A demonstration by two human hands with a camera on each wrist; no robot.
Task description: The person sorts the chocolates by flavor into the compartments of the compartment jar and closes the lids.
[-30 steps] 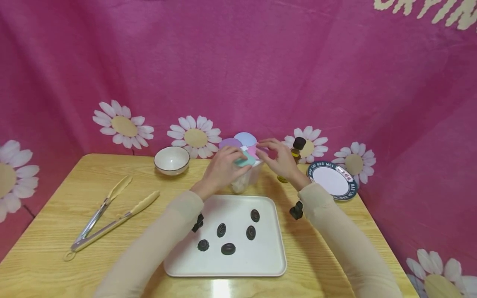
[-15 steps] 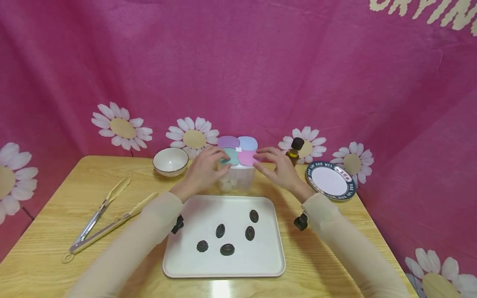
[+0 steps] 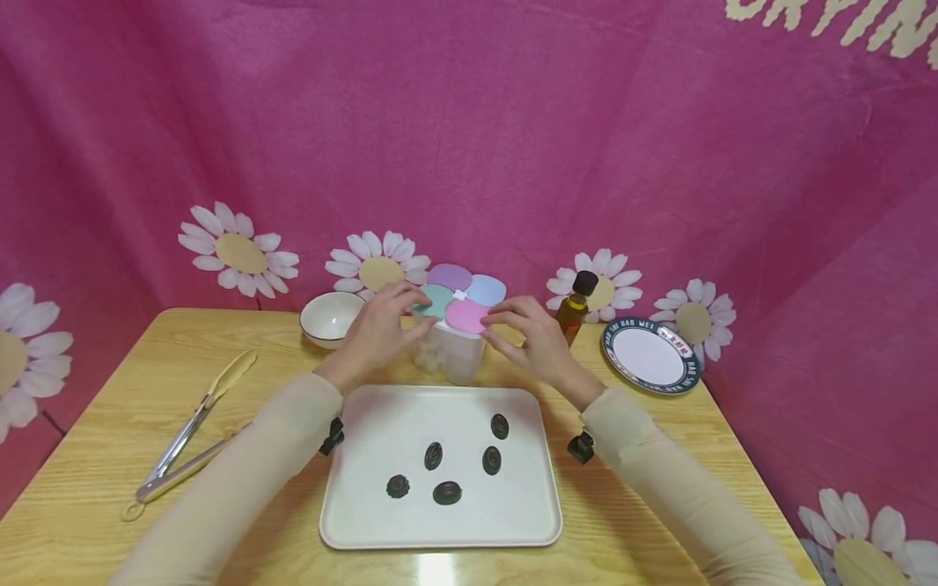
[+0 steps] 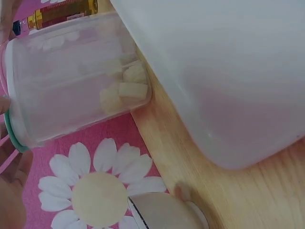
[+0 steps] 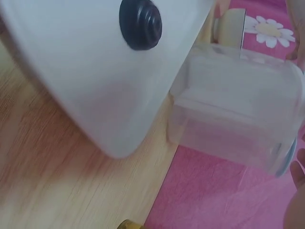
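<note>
Translucent plastic forms the container [image 3: 463, 358]; your left hand [image 3: 375, 332] and right hand [image 3: 537, 340] grip its lid [image 3: 460, 296] from left and right, probably to steady it beyond the tray [image 3: 366, 431].

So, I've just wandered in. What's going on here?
A person is handling a clear tub with a four-colored lid on top. The left grip is at the lid's green flap, the right grip at its pink flap; how firmly they hold is hard to tell. Pale chunks lie at the tub's bottom. Just in front, a white tray carries five dark pieces, and tongs lie off to the left.
</note>
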